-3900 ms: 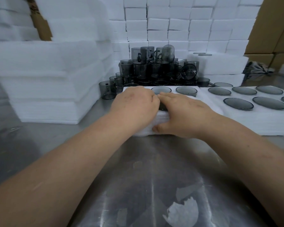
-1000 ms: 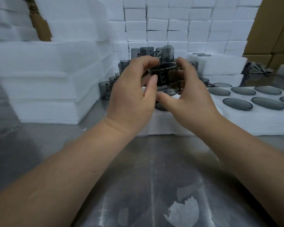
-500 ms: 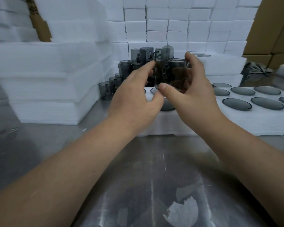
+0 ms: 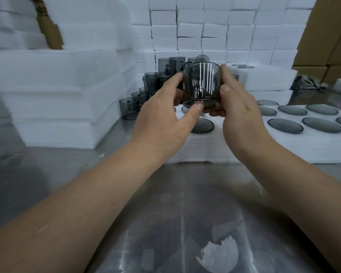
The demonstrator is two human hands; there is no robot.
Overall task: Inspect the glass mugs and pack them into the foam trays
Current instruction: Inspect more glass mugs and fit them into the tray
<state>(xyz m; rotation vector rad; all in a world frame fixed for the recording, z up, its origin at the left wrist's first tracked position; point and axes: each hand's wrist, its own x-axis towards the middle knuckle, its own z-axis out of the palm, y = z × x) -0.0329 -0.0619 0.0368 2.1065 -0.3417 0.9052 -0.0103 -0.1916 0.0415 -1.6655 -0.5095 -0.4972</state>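
We judge glass mug (image 4: 201, 83) rigid, slick, fragile; left hand (image 4: 165, 123) + right hand (image 4: 238, 113) grip clamped on sidewalls, best hold there.

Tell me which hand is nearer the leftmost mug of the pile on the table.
Left. The left hand sits just right of the leftmost mug; the right hand is farther right, across the held mug.

The left forearm (image 4: 77, 203), entering from 8 o'clock, and the right forearm (image 4: 303, 194), from 4 o'clock, are bare right to the frame edge. The left hand (image 4: 161, 123) and right hand (image 4: 242, 115) are bare too, with short, trimmed thumbnails. A few small dark specks dot both forearms.
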